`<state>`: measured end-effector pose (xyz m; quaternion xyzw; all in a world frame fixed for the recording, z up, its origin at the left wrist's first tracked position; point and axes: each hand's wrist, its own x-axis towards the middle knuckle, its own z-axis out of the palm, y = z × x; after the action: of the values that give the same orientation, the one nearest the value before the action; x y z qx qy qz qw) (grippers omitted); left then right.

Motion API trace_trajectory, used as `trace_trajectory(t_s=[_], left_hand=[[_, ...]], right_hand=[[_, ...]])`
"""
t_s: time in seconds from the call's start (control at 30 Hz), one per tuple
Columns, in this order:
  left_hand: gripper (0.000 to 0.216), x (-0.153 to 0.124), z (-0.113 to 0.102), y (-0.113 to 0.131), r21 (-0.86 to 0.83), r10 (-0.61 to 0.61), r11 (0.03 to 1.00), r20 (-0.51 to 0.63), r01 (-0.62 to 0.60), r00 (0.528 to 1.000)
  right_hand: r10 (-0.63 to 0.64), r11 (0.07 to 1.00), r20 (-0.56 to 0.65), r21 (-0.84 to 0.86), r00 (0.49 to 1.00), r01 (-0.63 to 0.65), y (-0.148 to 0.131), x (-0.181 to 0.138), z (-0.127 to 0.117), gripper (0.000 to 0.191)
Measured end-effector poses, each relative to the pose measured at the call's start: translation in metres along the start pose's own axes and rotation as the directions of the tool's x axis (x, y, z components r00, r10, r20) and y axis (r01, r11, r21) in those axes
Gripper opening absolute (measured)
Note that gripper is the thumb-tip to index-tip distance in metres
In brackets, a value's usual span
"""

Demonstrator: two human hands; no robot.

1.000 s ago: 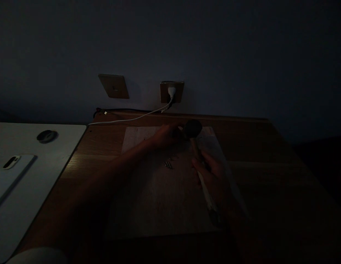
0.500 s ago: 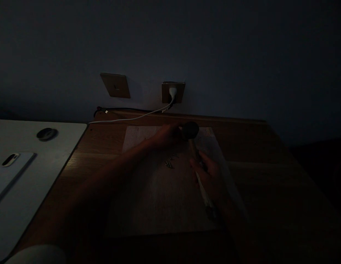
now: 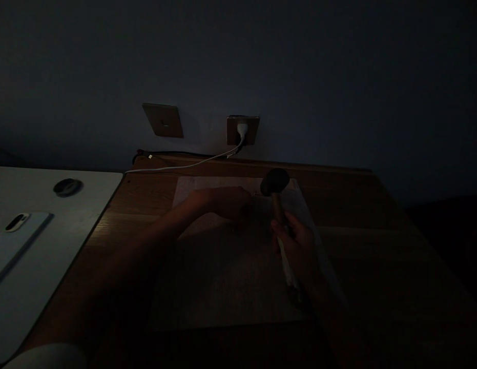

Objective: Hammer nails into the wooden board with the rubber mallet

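The scene is very dark. My right hand (image 3: 295, 243) is closed round the wooden handle of a mallet with a black head (image 3: 274, 181), held above a pale board (image 3: 223, 287) on the wooden table (image 3: 376, 246). My left hand (image 3: 226, 202) rests on the board left of the mallet head, fingers curled down over the spot where small nails lay; whether it holds one is hidden.
A white cable (image 3: 184, 165) runs from a plug in a wall socket (image 3: 243, 129) along the table's back edge. A second wall plate (image 3: 163, 120) is to its left. On a white surface (image 3: 42, 266) at left lie a phone (image 3: 13, 241) and a dark round object (image 3: 67, 187).
My left hand has drawn back from beside the mallet head to the nails nearer me, covering them. The mallet head has lifted slightly and shifted right.
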<state>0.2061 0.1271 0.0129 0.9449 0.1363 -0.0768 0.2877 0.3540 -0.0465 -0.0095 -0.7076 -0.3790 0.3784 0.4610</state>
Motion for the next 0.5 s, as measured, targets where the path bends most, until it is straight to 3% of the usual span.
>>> trace_trajectory(t_s=[0.17, 0.4, 0.5], left_hand=[[0.004, 0.003, 0.001, 0.0, 0.03, -0.002, 1.0, -0.03, 0.003, 1.0], [0.007, -0.006, -0.013, -0.022, 0.074, -0.121, 0.987, -0.224, 0.141, 0.967], [0.012, -0.007, -0.015, -0.03, 0.083, -0.114, 0.986, -0.289, 0.144, 0.95]], right_hand=[[0.035, 0.999, 0.017, 0.018, 0.999, -0.036, -0.001, -0.001, -0.001, 0.042], [0.03, 0.999, -0.021, 0.035, 0.999, -0.029, 0.0, -0.003, -0.002, 0.043], [0.033, 0.999, -0.027, 0.042, 0.999, -0.032, 0.001, -0.004, -0.003, 0.041]])
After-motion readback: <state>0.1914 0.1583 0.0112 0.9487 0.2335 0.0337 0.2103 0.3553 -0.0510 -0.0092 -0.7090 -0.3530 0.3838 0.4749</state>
